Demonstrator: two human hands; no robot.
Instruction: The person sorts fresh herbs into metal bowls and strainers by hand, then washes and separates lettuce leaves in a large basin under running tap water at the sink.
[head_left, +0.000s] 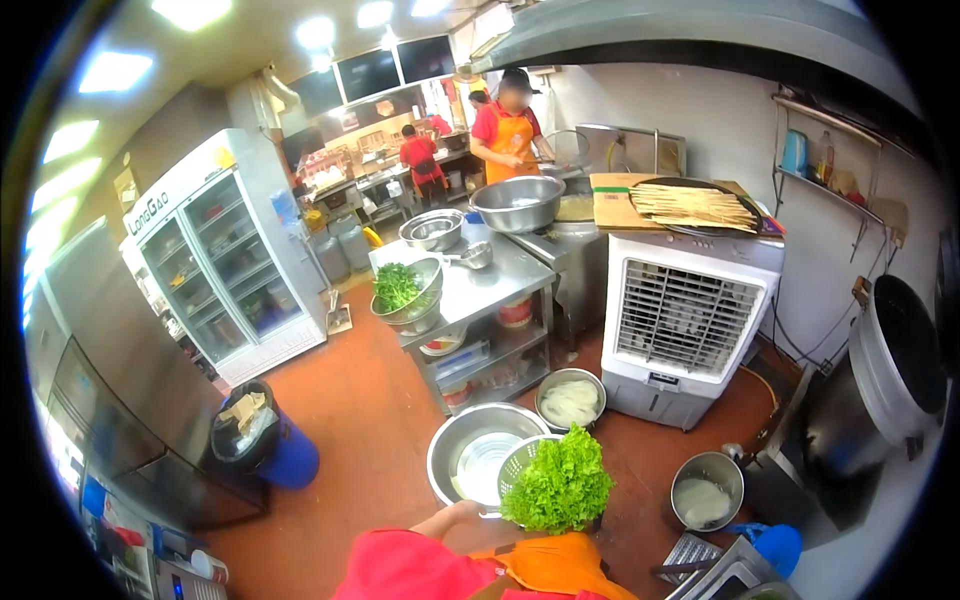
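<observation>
Low in the view, my left hand (462,515) reaches from a red sleeve and is closed at the near left rim of a metal colander (516,462). A big bunch of frilly green lettuce (560,484) fills the colander and hangs over its right side. Just behind, a wide steel basin (440,455) sits on the floor, partly covered by the colander. My right hand does not show; an orange apron (555,562) and the lettuce fill that area.
A steel table (510,268) carries bowls and a basket of greens (400,288). An air cooler (685,310) stands right of it. Pots with pale contents (570,400) (702,503) stand on the floor. A blue bin (290,455) is left. A person in an orange apron (508,150) works behind.
</observation>
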